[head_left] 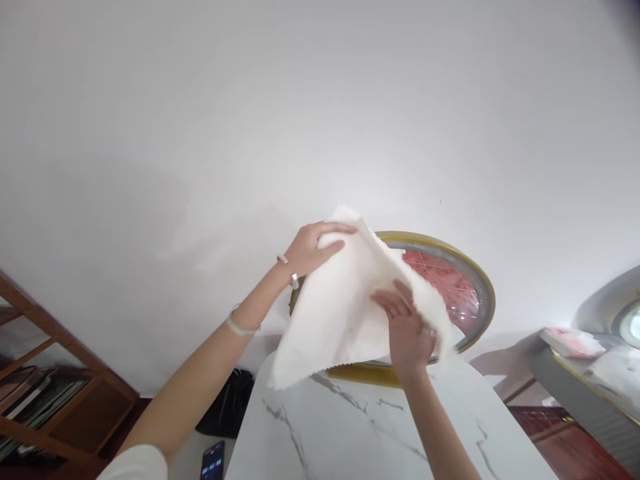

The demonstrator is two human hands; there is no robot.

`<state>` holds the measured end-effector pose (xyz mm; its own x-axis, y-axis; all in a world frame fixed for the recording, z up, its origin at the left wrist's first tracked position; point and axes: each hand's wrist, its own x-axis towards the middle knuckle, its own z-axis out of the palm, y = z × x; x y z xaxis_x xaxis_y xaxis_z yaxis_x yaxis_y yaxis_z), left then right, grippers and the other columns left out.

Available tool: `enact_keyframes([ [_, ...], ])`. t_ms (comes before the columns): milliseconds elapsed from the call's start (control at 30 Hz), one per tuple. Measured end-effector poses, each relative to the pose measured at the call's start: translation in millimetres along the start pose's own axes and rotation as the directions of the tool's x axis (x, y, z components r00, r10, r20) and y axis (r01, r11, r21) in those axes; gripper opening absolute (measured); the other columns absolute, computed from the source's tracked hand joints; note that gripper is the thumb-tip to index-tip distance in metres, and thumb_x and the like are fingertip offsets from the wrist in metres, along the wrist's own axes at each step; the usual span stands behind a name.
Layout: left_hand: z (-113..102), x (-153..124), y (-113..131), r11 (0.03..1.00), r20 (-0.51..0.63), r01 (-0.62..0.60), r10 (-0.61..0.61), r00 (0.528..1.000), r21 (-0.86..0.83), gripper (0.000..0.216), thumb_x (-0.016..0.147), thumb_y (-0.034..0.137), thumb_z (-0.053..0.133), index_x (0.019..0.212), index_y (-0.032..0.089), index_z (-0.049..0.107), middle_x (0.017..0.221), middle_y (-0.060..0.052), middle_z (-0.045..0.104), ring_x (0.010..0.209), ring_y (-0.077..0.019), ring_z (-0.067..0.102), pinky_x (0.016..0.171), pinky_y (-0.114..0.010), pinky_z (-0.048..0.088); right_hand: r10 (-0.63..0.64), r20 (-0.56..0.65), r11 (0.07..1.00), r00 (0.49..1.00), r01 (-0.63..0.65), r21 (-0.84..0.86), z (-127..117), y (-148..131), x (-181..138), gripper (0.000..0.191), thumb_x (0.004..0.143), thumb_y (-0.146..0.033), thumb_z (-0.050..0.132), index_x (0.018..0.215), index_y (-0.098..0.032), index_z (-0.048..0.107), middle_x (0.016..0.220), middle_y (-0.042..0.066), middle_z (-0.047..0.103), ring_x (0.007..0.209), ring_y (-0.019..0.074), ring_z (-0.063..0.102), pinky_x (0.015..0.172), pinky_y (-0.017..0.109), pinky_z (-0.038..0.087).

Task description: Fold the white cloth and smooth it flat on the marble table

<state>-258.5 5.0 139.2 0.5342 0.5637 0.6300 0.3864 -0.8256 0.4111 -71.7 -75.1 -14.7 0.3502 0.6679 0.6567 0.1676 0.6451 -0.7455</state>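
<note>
A white cloth [335,313] hangs in the air above the far end of a white marble table [360,427]. My left hand [313,248] grips its upper edge, fingers wrapped over the fabric. My right hand [407,330] is closed on the cloth lower down, on its right side. Behind the cloth stands a round mirror with a gold rim [483,283], partly hidden by the fabric. I wear a bracelet and a band on my left forearm.
A wooden shelf [55,407] with books stands at the lower left. A dark bag [227,403] and a phone [213,460] lie on the floor beside the table. A grey counter [585,380] with white items is at the right. A plain white wall lies ahead.
</note>
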Motion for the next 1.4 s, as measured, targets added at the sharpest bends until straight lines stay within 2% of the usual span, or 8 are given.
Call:
enact_keyframes([
  [200, 52, 11, -45, 0.912, -0.250, 0.024, 0.087, 0.964, 0.409, 0.027, 0.092, 0.019, 0.045, 0.105, 0.018, 0.069, 0.153, -0.011, 0.031, 0.142, -0.0328, 0.025, 0.110, -0.055, 0.033, -0.055, -0.175, 0.976, 0.983, 0.016, -0.216, 5, 8, 31, 0.053, 0.097, -0.049, 0.031, 0.140, -0.021, 0.044, 0.139, 0.014, 0.050, 0.128, 0.0278, 0.048, 0.105, 0.053, 0.038],
  [333, 73, 3, -44, 0.920, -0.183, -0.075, 0.156, 0.971, 0.385, 0.042, 0.096, 0.038, 0.043, 0.128, 0.014, 0.053, 0.125, -0.014, 0.061, 0.118, -0.0244, 0.057, 0.095, -0.039, 0.049, -0.328, -0.069, 0.664, 0.942, 0.178, -0.726, 11, 31, 14, 0.053, 0.091, -0.044, 0.051, 0.141, -0.029, 0.043, 0.159, 0.009, 0.013, 0.144, 0.0373, 0.012, 0.110, 0.067, 0.015],
  [600, 74, -6, -67, 0.985, -0.327, -0.083, 0.130, 0.936, 0.154, 0.037, 0.097, 0.041, 0.045, 0.126, 0.021, 0.056, 0.117, -0.005, 0.068, 0.107, -0.0166, 0.064, 0.088, -0.029, 0.051, -0.400, 0.048, 0.399, 0.915, 0.221, -0.890, 33, 49, 34, 0.075, 0.090, -0.050, 0.052, 0.152, -0.033, 0.015, 0.158, 0.010, -0.016, 0.141, 0.0499, -0.005, 0.098, 0.081, 0.004],
  [767, 88, -81, -107, 0.984, -0.467, 0.151, -0.179, 0.866, -0.097, 0.037, 0.097, 0.037, 0.045, 0.129, 0.021, 0.053, 0.118, -0.007, 0.066, 0.110, -0.0184, 0.061, 0.093, -0.031, 0.049, -0.385, 0.330, 0.241, 0.862, 0.439, -0.866, 50, 77, 13, 0.075, 0.084, -0.053, 0.060, 0.148, -0.043, 0.022, 0.160, 0.006, 0.011, 0.140, 0.0500, 0.015, 0.099, 0.081, 0.012],
  [900, 105, -108, -116, 0.959, -0.506, 0.251, -0.282, 0.815, -0.130, 0.037, 0.098, 0.035, 0.040, 0.130, 0.021, 0.052, 0.106, -0.007, 0.066, 0.099, -0.0174, 0.064, 0.085, -0.029, 0.052, -0.328, 0.439, 0.347, 0.836, 0.539, -0.768, 48, 108, -2, 0.053, 0.088, -0.048, 0.056, 0.139, -0.043, 0.044, 0.138, 0.004, 0.053, 0.125, 0.0331, 0.049, 0.107, 0.056, 0.035],
  [1067, 94, -55, -84, 0.998, -0.551, 0.026, 0.008, 0.834, 0.054, 0.034, 0.099, 0.030, 0.039, 0.128, 0.020, 0.054, 0.117, -0.010, 0.064, 0.111, -0.0182, 0.060, 0.093, -0.032, 0.049, -0.366, 0.235, 0.377, 0.901, 0.374, -0.847, 35, 105, 13, 0.064, 0.084, -0.052, 0.060, 0.141, -0.027, 0.045, 0.121, 0.011, 0.064, 0.119, 0.0348, 0.054, 0.105, 0.054, 0.038],
  [1200, 84, 11, -39, 0.937, -0.334, -0.235, 0.315, 0.888, 0.258, 0.031, 0.099, 0.033, 0.042, 0.121, 0.021, 0.059, 0.117, -0.006, 0.067, 0.109, -0.0160, 0.061, 0.094, -0.031, 0.050, -0.461, 0.041, 0.397, 0.887, 0.247, -0.884, 16, 72, 40, 0.078, 0.086, -0.054, 0.055, 0.148, -0.014, 0.030, 0.148, 0.021, 0.036, 0.134, 0.0413, 0.036, 0.103, 0.060, 0.036],
  [1400, 86, 49, -18, 0.935, -0.211, -0.230, 0.290, 0.933, 0.268, 0.032, 0.100, 0.035, 0.041, 0.120, 0.019, 0.059, 0.102, -0.002, 0.071, 0.092, -0.0125, 0.066, 0.078, -0.024, 0.053, -0.608, -0.028, 0.324, 0.793, 0.216, -0.921, 10, 34, 76, 0.061, 0.093, -0.042, 0.046, 0.149, -0.020, 0.030, 0.159, 0.011, 0.007, 0.144, 0.0425, 0.009, 0.105, 0.074, 0.005],
])
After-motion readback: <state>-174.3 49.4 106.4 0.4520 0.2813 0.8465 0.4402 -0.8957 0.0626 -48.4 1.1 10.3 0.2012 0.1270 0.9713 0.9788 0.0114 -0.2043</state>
